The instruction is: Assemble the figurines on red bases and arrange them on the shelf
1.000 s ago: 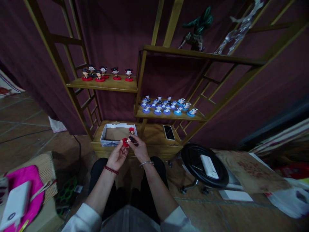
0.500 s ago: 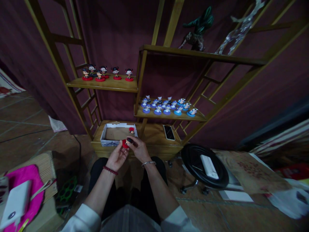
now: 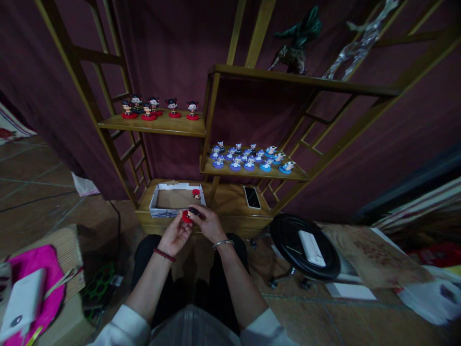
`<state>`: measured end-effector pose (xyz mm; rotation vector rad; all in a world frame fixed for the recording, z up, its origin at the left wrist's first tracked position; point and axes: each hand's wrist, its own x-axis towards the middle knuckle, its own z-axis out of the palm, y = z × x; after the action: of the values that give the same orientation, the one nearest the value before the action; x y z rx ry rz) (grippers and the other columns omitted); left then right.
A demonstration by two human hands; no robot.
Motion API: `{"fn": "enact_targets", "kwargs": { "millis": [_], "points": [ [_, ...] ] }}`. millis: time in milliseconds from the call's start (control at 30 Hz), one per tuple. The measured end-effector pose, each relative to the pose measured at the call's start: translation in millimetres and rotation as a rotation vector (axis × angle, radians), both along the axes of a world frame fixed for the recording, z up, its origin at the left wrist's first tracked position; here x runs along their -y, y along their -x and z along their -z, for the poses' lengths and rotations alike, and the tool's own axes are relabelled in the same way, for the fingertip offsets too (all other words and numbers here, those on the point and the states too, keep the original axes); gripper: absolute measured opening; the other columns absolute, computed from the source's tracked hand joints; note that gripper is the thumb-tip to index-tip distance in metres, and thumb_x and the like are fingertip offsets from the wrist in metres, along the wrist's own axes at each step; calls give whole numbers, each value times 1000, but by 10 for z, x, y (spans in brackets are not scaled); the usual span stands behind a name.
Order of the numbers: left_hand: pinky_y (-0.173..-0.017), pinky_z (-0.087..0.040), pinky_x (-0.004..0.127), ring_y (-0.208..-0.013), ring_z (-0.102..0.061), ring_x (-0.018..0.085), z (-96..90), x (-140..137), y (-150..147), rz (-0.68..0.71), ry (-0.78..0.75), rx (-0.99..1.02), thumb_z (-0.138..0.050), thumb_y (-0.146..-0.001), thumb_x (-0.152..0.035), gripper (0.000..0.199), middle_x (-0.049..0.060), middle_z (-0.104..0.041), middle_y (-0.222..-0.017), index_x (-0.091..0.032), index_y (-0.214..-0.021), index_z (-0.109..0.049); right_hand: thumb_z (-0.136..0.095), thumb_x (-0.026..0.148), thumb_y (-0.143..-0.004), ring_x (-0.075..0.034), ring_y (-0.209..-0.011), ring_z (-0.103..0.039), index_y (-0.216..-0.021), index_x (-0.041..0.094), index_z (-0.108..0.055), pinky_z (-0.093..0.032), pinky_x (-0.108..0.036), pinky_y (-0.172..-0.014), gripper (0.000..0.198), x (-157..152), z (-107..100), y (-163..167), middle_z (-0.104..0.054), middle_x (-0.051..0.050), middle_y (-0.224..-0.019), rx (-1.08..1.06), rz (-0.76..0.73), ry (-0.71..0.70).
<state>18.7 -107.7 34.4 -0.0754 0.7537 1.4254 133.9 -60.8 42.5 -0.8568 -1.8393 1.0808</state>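
Between both hands is a small figurine [image 3: 187, 216] with a dark-haired head and a red base, tipped on its side. My left hand [image 3: 175, 236] grips it at the red base, and my right hand [image 3: 208, 222] pinches it near the head. Just beyond them stands a shallow open cardboard box [image 3: 158, 212] with one more red-based figurine [image 3: 196, 194] lying in its right end. Several red-based figurines [image 3: 173, 108] stand upright on the upper left shelf [image 3: 169, 126]. On the lower right shelf [image 3: 230, 171] are several purple and blue figurines [image 3: 249, 163].
A smartphone [image 3: 251, 197] lies on the cabinet top, right of the box. Higher up stand a dark green statue [image 3: 297, 43] and a clear one [image 3: 360, 43]. To my right is a black stool [image 3: 284, 240] with a white packet [image 3: 311, 248]; at left, a white power bank [image 3: 23, 300].
Both hands stay in nearly the same place, still holding the figurine. The view has shifted very slightly; the shelves and box look unchanged.
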Motion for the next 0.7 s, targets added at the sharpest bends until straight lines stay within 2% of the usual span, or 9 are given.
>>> {"fn": "enact_targets", "kwargs": {
  "millis": [700],
  "points": [
    [-41,-44,16,-46,-52,7,77,37,38,66,40,-10,-50,-82,-25,16,2,-56,-57,-11,-76,-57,-56,23,-75,-14,-88,-57,-105,25,-60,-44,-27,-81,31,-5,70,-35,-63,-1,-99,72,-83,15]
  ]
}}
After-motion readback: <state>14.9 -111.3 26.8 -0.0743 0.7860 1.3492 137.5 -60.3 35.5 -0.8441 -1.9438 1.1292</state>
